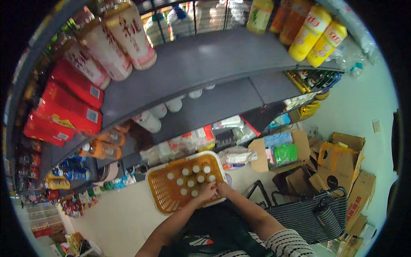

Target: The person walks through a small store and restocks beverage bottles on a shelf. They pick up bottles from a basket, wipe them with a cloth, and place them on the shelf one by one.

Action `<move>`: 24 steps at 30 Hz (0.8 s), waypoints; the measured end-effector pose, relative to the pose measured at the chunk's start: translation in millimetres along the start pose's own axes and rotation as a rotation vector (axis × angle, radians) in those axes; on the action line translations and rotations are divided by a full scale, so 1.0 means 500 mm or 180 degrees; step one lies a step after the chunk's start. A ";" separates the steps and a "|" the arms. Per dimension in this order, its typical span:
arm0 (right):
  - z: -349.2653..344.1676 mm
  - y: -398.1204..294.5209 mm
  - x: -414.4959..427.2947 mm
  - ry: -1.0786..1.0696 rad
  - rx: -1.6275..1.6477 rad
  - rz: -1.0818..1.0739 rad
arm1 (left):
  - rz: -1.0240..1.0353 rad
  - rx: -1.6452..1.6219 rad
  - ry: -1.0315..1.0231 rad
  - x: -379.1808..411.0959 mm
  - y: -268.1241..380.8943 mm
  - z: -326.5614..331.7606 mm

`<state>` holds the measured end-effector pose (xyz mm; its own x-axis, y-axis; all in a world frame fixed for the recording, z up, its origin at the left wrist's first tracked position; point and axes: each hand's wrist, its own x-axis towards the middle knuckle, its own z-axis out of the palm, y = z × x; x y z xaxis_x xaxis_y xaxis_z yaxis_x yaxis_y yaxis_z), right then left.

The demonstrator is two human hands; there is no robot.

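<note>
An orange-brown plastic basket [162,184] with a white rim lies before me, low at the foot of the shelves. Several bottles with white caps [190,183] stand inside it, seen from above. My left hand [208,191] is over the basket's near right corner, close to the caps. Right beside it, my right hand [223,190] is at the rim, and the fingers of both hands nearly meet. Whether either hand grips a bottle or the rim is too small and blurred to tell.
Grey metal shelves [205,54] curve ahead, with large white-labelled bottles [131,35], red packs [69,106] and yellow bottles [310,33]. White cups or bottles [151,122] line a lower shelf. To the right are an opened carton [279,151], a striped trolley bag [308,212] and stacked cardboard boxes [342,160].
</note>
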<state>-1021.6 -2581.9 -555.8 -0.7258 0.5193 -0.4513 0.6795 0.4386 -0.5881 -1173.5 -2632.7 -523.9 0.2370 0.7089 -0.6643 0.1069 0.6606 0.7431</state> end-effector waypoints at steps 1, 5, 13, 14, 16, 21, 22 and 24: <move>-0.048 -0.006 0.006 0.0336 0.0159 0.0056 | 0.0399 0.0084 0.0192 0.008 0.024 -0.007; -0.322 -0.055 0.005 0.1699 0.0748 0.0305 | 0.1634 0.0679 0.0869 -0.020 0.299 -0.033; -0.965 -0.252 -0.058 0.4301 0.0558 -0.1007 | 0.4538 0.1690 0.2375 -0.163 0.822 -0.118; -1.025 -0.255 -0.050 0.4503 0.0418 -0.1048 | 0.4578 0.1763 0.2475 -0.159 0.856 -0.131; -1.142 -0.247 -0.027 0.4919 -0.0125 -0.0866 | 0.4653 0.1910 0.2590 -0.147 0.906 -0.153; -1.349 -0.178 0.093 0.4959 -0.1137 0.0059 | 0.4502 0.2077 0.2802 -0.100 0.927 -0.180; -1.370 -0.166 0.110 0.5034 -0.0755 -0.0397 | 0.4505 0.2057 0.2781 -0.097 0.926 -0.176; -1.371 -0.172 0.117 0.5310 -0.0790 -0.0459 | 0.4379 0.2075 0.2815 -0.093 0.926 -0.173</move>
<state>-1048.9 -2086.5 -71.4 0.0068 0.5483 0.8362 0.7396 0.5601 -0.3733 -1218.5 -2338.4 -155.9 -0.0447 0.6717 0.7395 0.6840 -0.5189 0.5127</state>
